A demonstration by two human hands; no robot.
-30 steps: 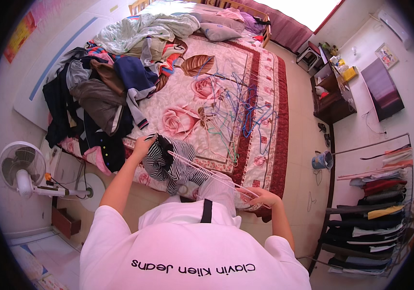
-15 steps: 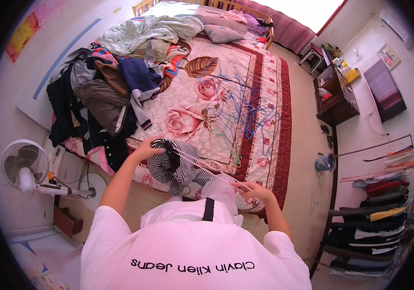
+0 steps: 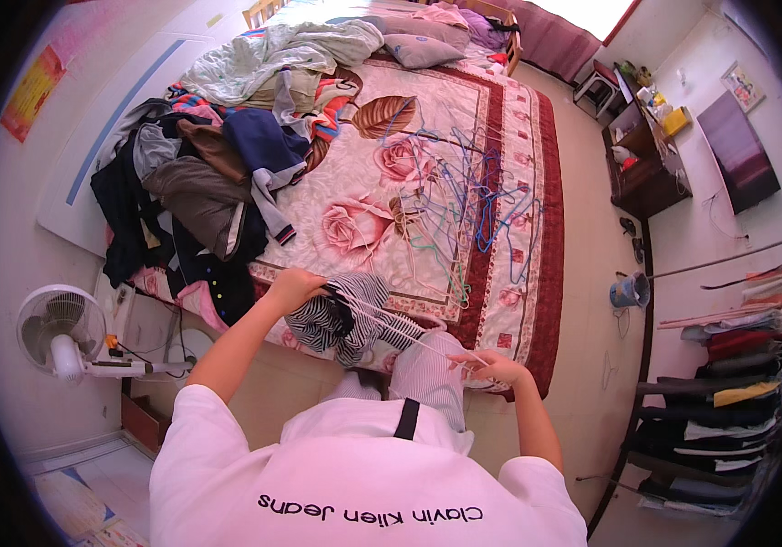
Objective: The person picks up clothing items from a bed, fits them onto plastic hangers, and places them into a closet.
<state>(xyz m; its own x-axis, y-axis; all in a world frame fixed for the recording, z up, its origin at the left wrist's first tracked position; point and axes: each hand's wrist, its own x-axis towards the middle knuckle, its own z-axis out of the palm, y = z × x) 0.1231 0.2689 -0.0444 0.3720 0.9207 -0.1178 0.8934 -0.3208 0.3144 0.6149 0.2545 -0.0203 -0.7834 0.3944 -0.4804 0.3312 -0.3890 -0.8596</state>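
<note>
My left hand [image 3: 298,287] is closed on the edge of a black-and-white striped garment [image 3: 374,296], near its dark inner opening. The garment hangs bunched over the near edge of the bed, in front of my legs; its exact kind I cannot make out. A pale pinkish clothes hanger [image 3: 406,335] stretches slantwise from the garment's opening to my right hand [image 3: 498,367]. The fingers of that hand are closed round the hanger's right end. Whether the left fingers also touch the hanger is hidden.
On the bed [image 3: 541,264] lie a heap of clothes [image 3: 199,196] at left and many loose hangers [image 3: 477,196] at right. A standing fan [image 3: 64,333] is at left. Hung clothes fill a rack [image 3: 724,401] at right, with a blue bucket [image 3: 630,292] behind it.
The striped garment has sagged and bunched lower beside my left hand. Both hands still hold on, at about the same distance apart. The whole view has shifted slightly.
</note>
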